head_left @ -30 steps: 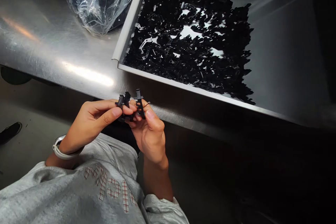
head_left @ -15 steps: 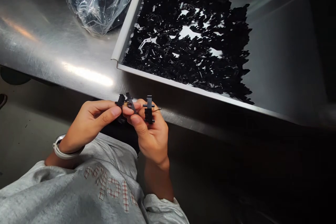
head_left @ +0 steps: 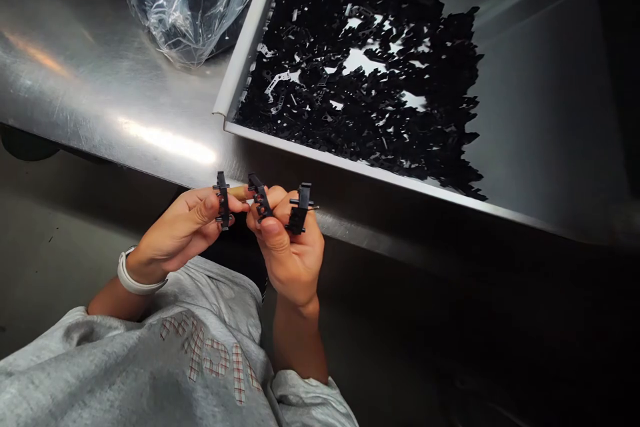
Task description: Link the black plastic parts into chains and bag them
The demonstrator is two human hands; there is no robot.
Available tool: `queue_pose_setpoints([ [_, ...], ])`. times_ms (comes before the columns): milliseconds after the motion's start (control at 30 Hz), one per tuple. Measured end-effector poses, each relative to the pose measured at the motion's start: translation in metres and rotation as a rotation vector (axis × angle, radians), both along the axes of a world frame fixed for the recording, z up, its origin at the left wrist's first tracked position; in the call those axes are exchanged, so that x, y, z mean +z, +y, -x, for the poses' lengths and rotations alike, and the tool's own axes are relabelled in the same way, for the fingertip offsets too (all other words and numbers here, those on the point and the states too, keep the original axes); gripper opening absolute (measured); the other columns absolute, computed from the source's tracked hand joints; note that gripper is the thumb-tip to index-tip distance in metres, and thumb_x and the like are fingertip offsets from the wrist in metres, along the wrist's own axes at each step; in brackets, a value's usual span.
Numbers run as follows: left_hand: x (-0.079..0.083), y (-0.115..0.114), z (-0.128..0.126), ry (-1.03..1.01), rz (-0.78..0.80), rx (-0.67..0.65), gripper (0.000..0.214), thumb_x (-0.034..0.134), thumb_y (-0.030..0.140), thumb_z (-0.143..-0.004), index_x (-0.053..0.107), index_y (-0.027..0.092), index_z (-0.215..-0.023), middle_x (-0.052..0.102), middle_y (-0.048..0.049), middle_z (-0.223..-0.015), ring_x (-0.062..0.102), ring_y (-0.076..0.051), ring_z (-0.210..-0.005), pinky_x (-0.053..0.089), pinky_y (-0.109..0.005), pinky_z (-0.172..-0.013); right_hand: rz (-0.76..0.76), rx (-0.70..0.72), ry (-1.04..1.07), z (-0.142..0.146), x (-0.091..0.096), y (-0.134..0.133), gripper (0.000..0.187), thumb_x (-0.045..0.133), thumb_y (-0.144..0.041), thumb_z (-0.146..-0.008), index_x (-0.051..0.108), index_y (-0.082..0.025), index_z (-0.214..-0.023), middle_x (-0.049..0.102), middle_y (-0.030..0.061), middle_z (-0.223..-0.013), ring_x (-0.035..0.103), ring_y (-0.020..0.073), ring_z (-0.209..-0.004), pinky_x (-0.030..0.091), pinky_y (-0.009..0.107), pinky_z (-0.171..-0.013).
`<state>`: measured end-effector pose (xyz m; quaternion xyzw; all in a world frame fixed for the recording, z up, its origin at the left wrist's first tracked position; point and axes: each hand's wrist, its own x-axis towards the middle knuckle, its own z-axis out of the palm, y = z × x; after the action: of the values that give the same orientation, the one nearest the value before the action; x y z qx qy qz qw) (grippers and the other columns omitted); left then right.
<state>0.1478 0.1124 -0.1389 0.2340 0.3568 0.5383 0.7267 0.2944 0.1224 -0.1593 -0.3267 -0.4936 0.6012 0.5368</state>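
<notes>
My left hand (head_left: 183,230) is closed on a small black plastic part (head_left: 223,201), held upright with short pegs at its ends. Just to the right, my right hand (head_left: 287,257) pinches a second black plastic part (head_left: 260,197) between thumb and fingers. Another black part (head_left: 300,208) sits among the fingers of that same hand, and a thin pin-like tip (head_left: 314,207) sticks out beside it. The left fingertips, one with a yellowish covering (head_left: 241,193), reach close to the right hand's part. Whether they touch it I cannot tell.
A large metal tray (head_left: 350,163) stands ahead, with a pile of black plastic parts (head_left: 310,107) in it. Left of it a clear plastic bag (head_left: 193,20) rests on the steel table (head_left: 100,93). The table's front edge runs just beyond my hands.
The left hand has turned, and its black part now stands upright, a little further left. In the right hand, both parts have shifted slightly to the right and tilted.
</notes>
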Motion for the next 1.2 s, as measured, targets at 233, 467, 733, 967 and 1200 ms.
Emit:
queue_pose_setpoints([
  [233,-0.007,-0.001,-0.004,-0.078,0.032,-0.041,0.039,0.086,0.063,-0.066,0.079,0.025,-0.071,0.080,-0.0029,-0.108,0.068,-0.026,-0.116,0.050,-0.035,-0.096,-0.023,0.007,-0.026,0.001,0.002,-0.001,0.018,0.066,-0.041,-0.097,0.062,-0.027,-0.086,0.062,-0.0018,-0.081,0.063,0.0152,-0.076,0.054,0.030,-0.072],
  [467,-0.008,-0.001,-0.007,-0.062,0.029,0.000,0.039,0.090,0.059,-0.063,0.076,0.022,-0.067,0.080,-0.0045,-0.091,0.071,-0.026,-0.107,0.047,-0.041,-0.105,0.054,0.025,-0.171,-0.001,0.005,-0.002,0.029,0.069,-0.051,-0.093,0.061,-0.025,-0.082,0.070,0.0001,-0.083,0.066,0.0170,-0.076,0.056,0.029,-0.071],
  [733,-0.015,0.008,-0.013,-0.051,-0.097,-0.020,0.052,0.089,0.068,-0.057,0.076,0.018,-0.067,0.078,-0.0120,-0.089,0.070,-0.032,-0.106,0.043,-0.044,-0.104,0.091,0.035,-0.205,-0.013,-0.013,0.006,0.026,0.076,-0.043,-0.088,0.075,-0.032,-0.111,0.080,0.0057,-0.106,0.077,0.0256,-0.098,0.065,0.036,-0.084],
  [967,-0.017,0.003,-0.010,-0.015,-0.140,-0.039,0.050,0.089,0.066,-0.058,0.078,0.018,-0.066,0.075,-0.0094,-0.079,0.069,-0.026,-0.089,0.046,-0.039,-0.093,0.283,-0.042,-0.138,-0.004,0.004,-0.006,0.035,0.069,-0.064,-0.087,0.074,-0.030,-0.097,0.073,0.0024,-0.098,0.069,0.0197,-0.097,0.057,0.029,-0.093],
  [1200,-0.015,0.007,-0.004,0.046,-0.213,-0.052,0.046,0.087,0.065,-0.062,0.079,0.020,-0.068,0.077,-0.0130,-0.088,0.060,-0.034,-0.124,0.040,-0.045,-0.108,0.352,0.095,-0.232,-0.008,0.012,-0.004,0.049,0.056,-0.071,-0.091,0.075,-0.027,-0.102,0.073,0.0060,-0.108,0.067,0.0231,-0.106,0.057,0.031,-0.093],
])
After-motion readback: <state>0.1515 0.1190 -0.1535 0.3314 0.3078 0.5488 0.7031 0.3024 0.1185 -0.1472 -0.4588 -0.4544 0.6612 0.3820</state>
